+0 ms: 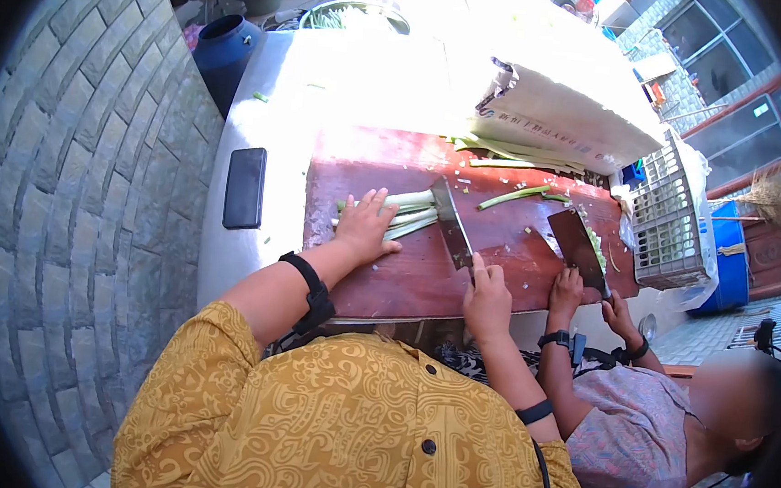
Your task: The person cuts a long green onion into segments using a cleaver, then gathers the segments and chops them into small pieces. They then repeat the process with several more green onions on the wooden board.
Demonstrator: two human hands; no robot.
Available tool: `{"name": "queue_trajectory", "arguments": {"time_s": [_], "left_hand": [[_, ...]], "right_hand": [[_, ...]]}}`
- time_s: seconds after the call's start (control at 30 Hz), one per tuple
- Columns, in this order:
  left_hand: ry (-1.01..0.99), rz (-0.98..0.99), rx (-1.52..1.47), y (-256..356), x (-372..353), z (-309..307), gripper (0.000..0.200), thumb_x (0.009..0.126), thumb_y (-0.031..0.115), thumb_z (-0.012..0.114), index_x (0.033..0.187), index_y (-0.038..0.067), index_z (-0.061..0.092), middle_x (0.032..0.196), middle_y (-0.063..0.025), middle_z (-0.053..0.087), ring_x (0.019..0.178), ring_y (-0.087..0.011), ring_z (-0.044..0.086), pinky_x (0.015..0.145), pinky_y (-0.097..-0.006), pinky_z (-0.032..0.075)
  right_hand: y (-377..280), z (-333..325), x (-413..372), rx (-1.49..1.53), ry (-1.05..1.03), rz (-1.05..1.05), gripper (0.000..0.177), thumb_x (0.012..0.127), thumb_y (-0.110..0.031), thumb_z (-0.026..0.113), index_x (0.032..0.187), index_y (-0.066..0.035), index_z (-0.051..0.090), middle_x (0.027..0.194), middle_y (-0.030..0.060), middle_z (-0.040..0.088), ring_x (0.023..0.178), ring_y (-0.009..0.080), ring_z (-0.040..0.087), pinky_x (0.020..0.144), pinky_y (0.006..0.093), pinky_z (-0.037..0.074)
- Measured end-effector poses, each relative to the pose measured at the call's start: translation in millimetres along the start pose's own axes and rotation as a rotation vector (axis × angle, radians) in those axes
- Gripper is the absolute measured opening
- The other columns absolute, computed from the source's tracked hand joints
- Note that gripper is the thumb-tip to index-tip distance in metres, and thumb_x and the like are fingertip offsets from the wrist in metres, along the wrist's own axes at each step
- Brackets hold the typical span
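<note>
My left hand (369,229) lies over a bundle of pale green stalks (412,211) on the red board (387,285), pressing them down with its fingers somewhat spread. In my right hand (489,299) is the handle of a cleaver (452,223). Its blade stands at the right ends of the stalks. Further right on the same board, a co-worker's two hands are at a second cleaver (577,248), beside chopped green pieces. Loose green stalks (512,197) lie between the two cleavers and along the board's back edge.
A black phone (245,188) lies left of the board. Behind the board stands a white box (557,110), with a grey plastic crate (672,216) at the right. The co-worker (633,428) is close on my right. A dark blue barrel (226,52) stands beyond the table's left edge.
</note>
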State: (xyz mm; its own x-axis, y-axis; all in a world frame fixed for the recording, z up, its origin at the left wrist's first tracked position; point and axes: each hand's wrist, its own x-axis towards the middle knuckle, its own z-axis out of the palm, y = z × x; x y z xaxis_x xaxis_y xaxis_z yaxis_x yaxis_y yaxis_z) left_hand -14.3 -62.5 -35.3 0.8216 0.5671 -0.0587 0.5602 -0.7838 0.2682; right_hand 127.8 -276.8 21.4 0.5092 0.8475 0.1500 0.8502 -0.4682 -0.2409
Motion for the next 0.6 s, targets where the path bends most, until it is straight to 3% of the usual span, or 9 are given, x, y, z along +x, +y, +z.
{"name": "queue_trajectory", "arguments": {"time_s": [0.2,0.33,0.4,0.6], "left_hand": [[0.186,0.108,-0.092,-6.9,3.5,20.7,0.055,0.074,0.037,0.072,0.120,0.014,0.055,0.138,-0.0110,0.044,0.129,-0.0292,0.038,0.104,-0.0498,0.033],[0.355,0.199,-0.205,-11.2,7.6,35.5,0.034,0.072,0.025,0.073,0.103,0.012,0.065,0.124,-0.0070,0.056,0.117,-0.0279,0.049,0.097,-0.0436,0.040],[0.390,0.219,-0.222,-11.8,6.7,37.3,0.028,0.073,0.021,0.072,0.099,0.011,0.066,0.118,-0.0060,0.059,0.112,-0.0273,0.051,0.094,-0.0414,0.042],[0.419,0.333,-0.249,-15.2,-3.6,39.3,0.022,0.073,0.019,0.069,0.094,0.012,0.064,0.108,-0.0031,0.063,0.101,-0.0248,0.057,0.085,-0.0393,0.046]], "right_hand": [[-1.5,-1.1,-4.7,0.050,-0.014,-0.037,0.042,0.082,-0.006,0.056,0.124,-0.004,0.050,0.100,0.0163,0.054,0.081,0.0374,0.060,0.066,0.0465,0.050],[2.2,13.1,-0.8,0.191,-0.047,-0.066,0.045,0.080,-0.006,0.057,0.124,-0.003,0.046,0.106,0.0198,0.054,0.088,0.0410,0.058,0.075,0.0476,0.049],[2.8,24.0,4.4,0.226,-0.123,-0.051,0.048,0.079,-0.006,0.058,0.124,-0.003,0.043,0.109,0.0217,0.053,0.091,0.0419,0.057,0.079,0.0478,0.048],[-2.9,26.3,10.8,0.320,-0.187,0.022,0.038,0.078,-0.007,0.061,0.116,-0.004,0.054,0.102,0.0202,0.057,0.091,0.0378,0.059,0.079,0.0446,0.048]]}}
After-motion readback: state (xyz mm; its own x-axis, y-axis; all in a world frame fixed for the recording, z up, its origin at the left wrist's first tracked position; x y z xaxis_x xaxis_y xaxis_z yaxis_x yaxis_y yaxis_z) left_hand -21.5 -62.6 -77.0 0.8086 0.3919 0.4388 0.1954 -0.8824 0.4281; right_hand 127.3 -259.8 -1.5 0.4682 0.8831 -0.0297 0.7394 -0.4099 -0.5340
